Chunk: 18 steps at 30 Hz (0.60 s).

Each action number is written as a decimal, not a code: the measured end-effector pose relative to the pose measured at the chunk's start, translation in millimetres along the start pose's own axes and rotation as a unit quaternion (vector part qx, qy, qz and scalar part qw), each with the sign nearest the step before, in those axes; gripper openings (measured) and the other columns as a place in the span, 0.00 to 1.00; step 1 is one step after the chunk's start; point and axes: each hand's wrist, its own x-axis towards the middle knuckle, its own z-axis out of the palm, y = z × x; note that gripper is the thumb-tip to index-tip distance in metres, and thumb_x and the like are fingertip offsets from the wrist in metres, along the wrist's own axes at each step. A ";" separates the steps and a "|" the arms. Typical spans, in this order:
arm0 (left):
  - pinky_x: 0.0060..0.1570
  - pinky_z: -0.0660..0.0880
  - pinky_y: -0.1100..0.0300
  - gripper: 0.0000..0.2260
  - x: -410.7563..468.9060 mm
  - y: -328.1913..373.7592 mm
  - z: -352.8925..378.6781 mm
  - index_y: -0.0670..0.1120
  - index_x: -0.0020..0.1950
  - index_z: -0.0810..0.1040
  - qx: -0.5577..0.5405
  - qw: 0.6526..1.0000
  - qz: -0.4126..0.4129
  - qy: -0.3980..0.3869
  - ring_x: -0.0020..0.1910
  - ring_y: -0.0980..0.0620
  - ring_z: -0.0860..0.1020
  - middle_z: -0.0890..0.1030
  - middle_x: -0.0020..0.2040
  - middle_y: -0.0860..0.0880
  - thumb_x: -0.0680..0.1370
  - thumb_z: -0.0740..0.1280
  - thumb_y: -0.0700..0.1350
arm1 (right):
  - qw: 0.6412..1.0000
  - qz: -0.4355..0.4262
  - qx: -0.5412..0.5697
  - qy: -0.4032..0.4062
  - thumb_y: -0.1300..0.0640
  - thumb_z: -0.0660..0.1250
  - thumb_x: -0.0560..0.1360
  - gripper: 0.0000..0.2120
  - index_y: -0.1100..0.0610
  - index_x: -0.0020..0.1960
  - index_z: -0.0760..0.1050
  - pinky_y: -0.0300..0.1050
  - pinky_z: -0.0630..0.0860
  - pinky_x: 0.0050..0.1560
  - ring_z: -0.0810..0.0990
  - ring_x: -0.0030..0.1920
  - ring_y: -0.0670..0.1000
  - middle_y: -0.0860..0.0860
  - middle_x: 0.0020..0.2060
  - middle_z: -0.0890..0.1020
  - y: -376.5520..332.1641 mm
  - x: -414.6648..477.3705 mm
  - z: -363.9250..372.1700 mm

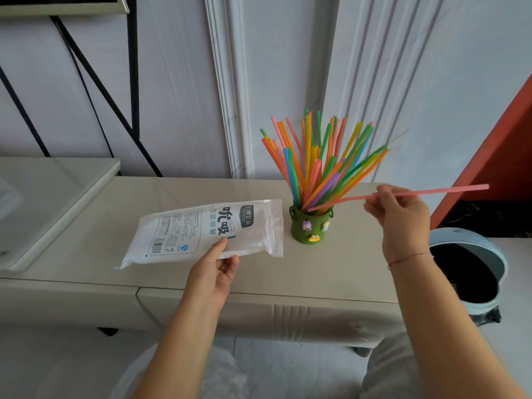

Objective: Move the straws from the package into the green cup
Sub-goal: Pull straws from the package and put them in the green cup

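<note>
Pink straw (449, 191), long, thin, tip at green cup (311, 226); package (201, 231) seemingly flat

package (187, 226) small print unreadable, bin (489, 249) partly hidden

Beige cabinet (331, 272), pale-blue bin (499, 263) beside it, right.

On the beige counter (331, 269) stands the green cup (311, 226), holding a bundle of coloured plastic straws (309, 156). The white plastic straw package (201, 234) is just left of it. A round pale-blue bin (466, 234) stands right of the counter.
</note>
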 end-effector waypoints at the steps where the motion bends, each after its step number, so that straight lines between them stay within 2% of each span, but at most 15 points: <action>1: 0.26 0.75 0.68 0.05 0.3 0.2 -0.1 0.44 0.48 0.77 0.000 1.000 0.000 0.000 0.38 0.54 0.77 0.81 0.43 0.47 0.75 0.68 0.36 | 1.000 -0.020 -0.022 0.008 0.63 0.63 0.78 0.06 0.59 0.42 0.74 0.36 0.79 0.39 0.79 0.29 0.42 0.54 0.33 0.78 -2.0 2.3 0.0; 6: 0.25 0.75 0.68 0.04 0.9 0.1 -0.3 0.44 0.48 0.77 0.003 1.000 0.002 -0.001 0.38 0.54 0.77 0.81 0.42 0.47 0.76 0.68 0.36 | 0.982 -0.087 -0.170 0.000 0.61 0.62 0.77 0.05 0.61 0.49 0.76 0.38 0.79 0.42 0.81 0.30 0.45 0.53 0.33 0.80 -5.6 4.8 7.6; 11: 0.26 0.75 0.68 0.04 -1.1 0.5 1.0 0.44 0.47 0.77 0.008 1.000 -0.002 -0.006 0.37 0.53 0.76 0.80 0.42 0.46 0.76 0.68 0.36 | 0.960 -0.057 -0.258 -0.089 0.63 0.63 0.76 0.04 0.62 0.48 0.76 0.42 0.80 0.43 0.81 0.34 0.51 0.53 0.33 0.80 13.3 2.9 20.5; 18: 0.26 0.76 0.68 0.04 -1.5 1.9 -1.2 0.44 0.48 0.77 0.005 1.000 -0.006 -0.007 0.38 0.53 0.77 0.80 0.43 0.46 0.76 0.68 0.36 | 0.941 -0.032 -0.314 -0.122 0.62 0.64 0.76 0.05 0.62 0.46 0.78 0.32 0.75 0.31 0.76 0.30 0.48 0.53 0.31 0.79 36.7 6.3 24.1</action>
